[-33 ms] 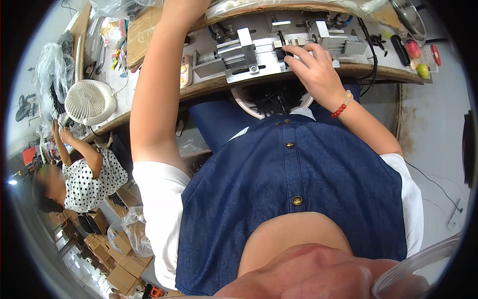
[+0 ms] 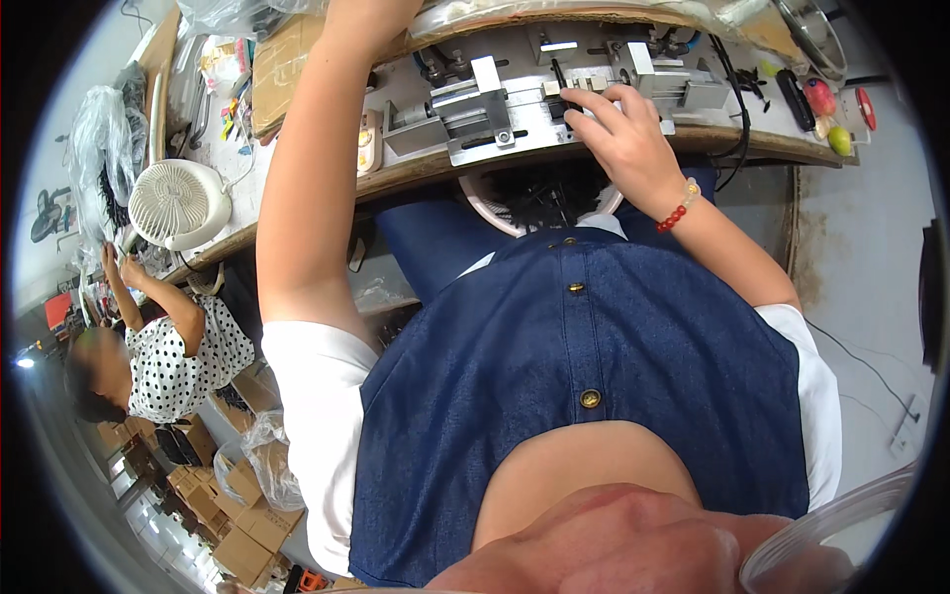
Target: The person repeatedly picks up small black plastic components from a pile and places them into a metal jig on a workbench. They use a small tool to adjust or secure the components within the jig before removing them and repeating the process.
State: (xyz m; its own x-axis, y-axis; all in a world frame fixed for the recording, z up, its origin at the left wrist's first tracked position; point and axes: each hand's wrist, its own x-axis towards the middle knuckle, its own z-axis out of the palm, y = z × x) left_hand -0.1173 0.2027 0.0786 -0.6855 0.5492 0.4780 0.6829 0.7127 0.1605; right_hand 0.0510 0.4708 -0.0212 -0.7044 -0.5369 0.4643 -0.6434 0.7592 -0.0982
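My right hand (image 2: 628,144), with a beaded bracelet at the wrist, reaches over a metal clamping fixture (image 2: 495,99) on the bench. Its thumb and forefinger close on a thin black rod-like part (image 2: 559,74) at the middle of the fixture; the other fingers bend over the metal blocks beside it. My left hand (image 2: 371,18) is at the top edge, over a cardboard sheet, with its fingers cut off from view. Below the bench edge, a round pale basket (image 2: 479,206) of black pieces sits between my knees.
A white fan (image 2: 180,203) stands at the bench's left. Black cables (image 2: 734,99), small black pieces and a green fruit (image 2: 839,140) lie at the right. A co-worker in a dotted shirt (image 2: 183,361) works at far left, near stacked cardboard boxes (image 2: 242,549).
My left forearm has shifted very slightly to the left. The right hand stays at the same spot on the fixture.
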